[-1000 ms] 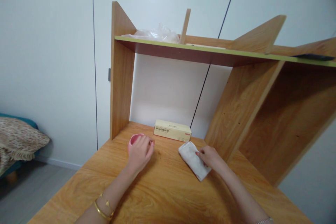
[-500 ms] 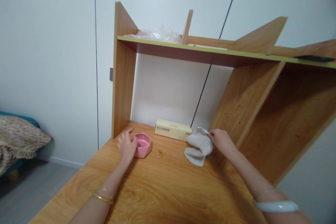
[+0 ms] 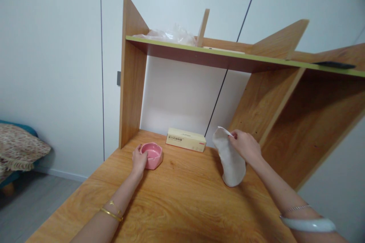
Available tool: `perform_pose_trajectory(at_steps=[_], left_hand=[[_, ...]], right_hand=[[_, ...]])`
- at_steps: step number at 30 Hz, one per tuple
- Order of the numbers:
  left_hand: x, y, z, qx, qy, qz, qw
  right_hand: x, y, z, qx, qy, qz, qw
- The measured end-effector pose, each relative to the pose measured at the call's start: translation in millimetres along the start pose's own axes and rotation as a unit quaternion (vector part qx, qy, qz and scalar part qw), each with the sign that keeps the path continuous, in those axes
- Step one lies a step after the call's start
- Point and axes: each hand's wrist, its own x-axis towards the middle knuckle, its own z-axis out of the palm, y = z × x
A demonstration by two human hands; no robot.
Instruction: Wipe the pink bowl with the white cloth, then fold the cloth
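Note:
A pink ashtray with notched, angular sides stands on the desk toward the left. My left hand grips its left wall, the thumb over the rim and the fingers outside. On the right, my right hand pinches the upper edge of a light grey cloth, which hangs down beside the hand. The lower end of the cloth is at or just above the desk; I cannot tell whether it touches.
A cream carton with printed lettering lies at the back of the wooden desktop. Above runs a shelf with a clear plastic bag and a dark flat object. A side panel rises at the left.
My right hand has lifted the cloth off the carton's right end and moved it rightward, so it hangs unfolded. My left hand has closed onto the ashtray's side.

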Motion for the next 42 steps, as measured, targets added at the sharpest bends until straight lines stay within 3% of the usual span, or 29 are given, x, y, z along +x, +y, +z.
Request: perform_pose_trajectory(at_steps=[11,18,24,30,37,42], left_hand=[[-10.0,14.2,-4.3,-0.146,-0.035,-0.056,0.987],[-38.5,23.6,8.2,-0.182,-0.117,-0.043,0.975],[-60.9,28.9,19.5,-0.183,-0.200,-0.007,0.962],[-73.2,30.4,24.4,-0.167,-0.247,0.031,0.954],[-74.3,29.9,24.7,-0.136,-0.255,0.063,0.955],[-76.1,30.0,25.1,-0.115,-0.255,0.094,0.955]], right_hand=[[-55.4,-37.9,69.1,0.241,-0.057,-0.002,0.969],[-90.3,-57.6,103.2,0.362,-0.048,0.013,0.931],[-105.3,-73.6,107.1,0.431,-0.021,0.029,0.902],[-115.8,-94.4,97.4,0.489,-0.053,-0.010,0.871],[-119.4,-105.8,93.1,0.462,-0.052,-0.064,0.883],[-120.4,-99.6,97.6,0.491,-0.073,-0.046,0.867]])
